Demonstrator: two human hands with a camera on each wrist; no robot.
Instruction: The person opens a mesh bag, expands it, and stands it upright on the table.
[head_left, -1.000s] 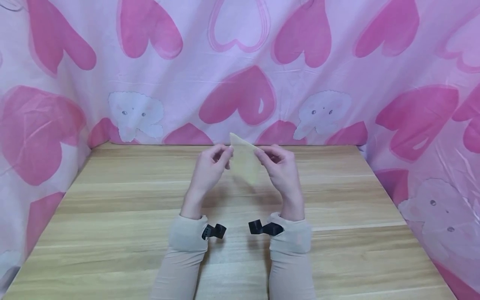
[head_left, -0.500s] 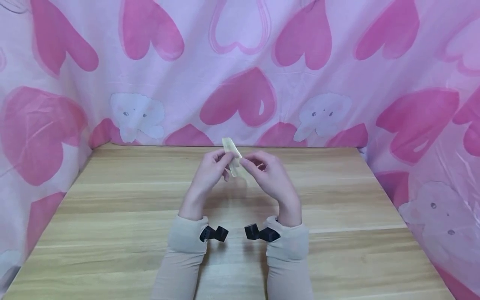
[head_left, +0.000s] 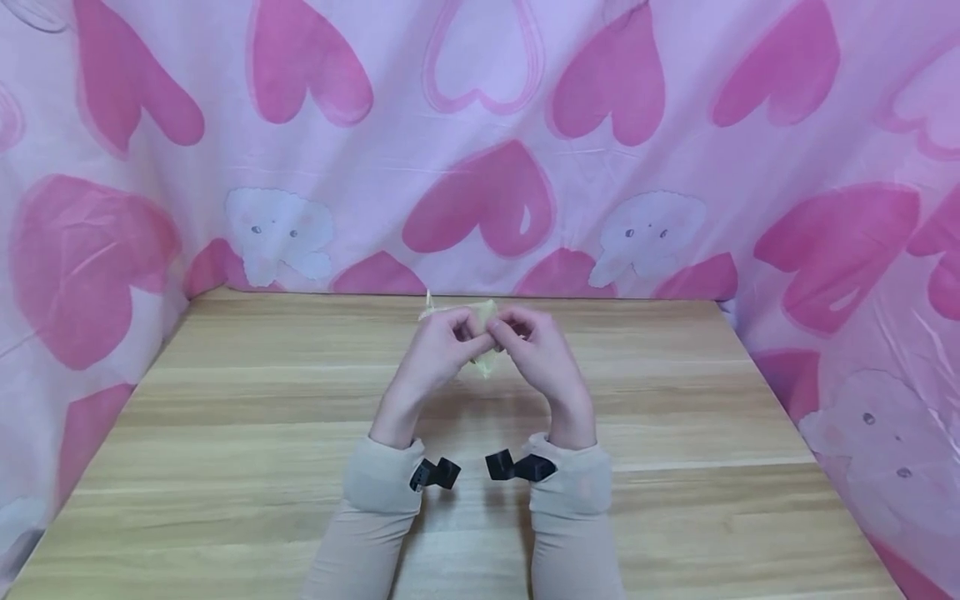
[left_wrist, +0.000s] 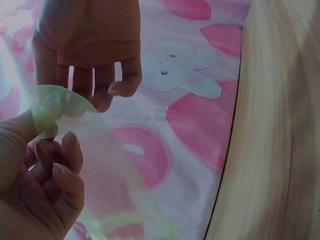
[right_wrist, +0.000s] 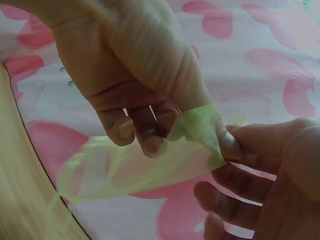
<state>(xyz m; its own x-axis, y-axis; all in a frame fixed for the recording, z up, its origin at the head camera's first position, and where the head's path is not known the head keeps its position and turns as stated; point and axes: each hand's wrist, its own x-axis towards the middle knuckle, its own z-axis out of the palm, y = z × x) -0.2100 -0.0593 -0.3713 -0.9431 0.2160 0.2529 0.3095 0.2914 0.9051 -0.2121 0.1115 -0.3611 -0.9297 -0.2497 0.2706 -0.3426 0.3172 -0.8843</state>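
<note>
A small sheer yellow-green organza pouch (head_left: 485,363) hangs between the two hands above the table's far part. My left hand (head_left: 441,353) pinches its fabric with thumb and fingers. Close beside it, my right hand (head_left: 537,340) pinches the pouch too, and the two thumbs nearly meet. In the right wrist view, a doubled layer of the cloth (right_wrist: 202,127) lies over fingers of the left hand, while the gathered end with thin strings trails to the left. From the left wrist, the curved green edge (left_wrist: 60,95) shows across both hands' fingertips. Some fingertips are hidden by the fabric.
The wooden table (head_left: 225,467) spreads on both sides of the arms. A pink heart-print curtain (head_left: 360,192) encloses its back and sides. Black wrist cameras (head_left: 501,465) sit on both rolled cuffs, facing each other.
The pouch was spread flat, then turned and bunched between the fingers. My right hand has moved left and the hands are closer together. A thin end now sticks out behind the left hand.
</note>
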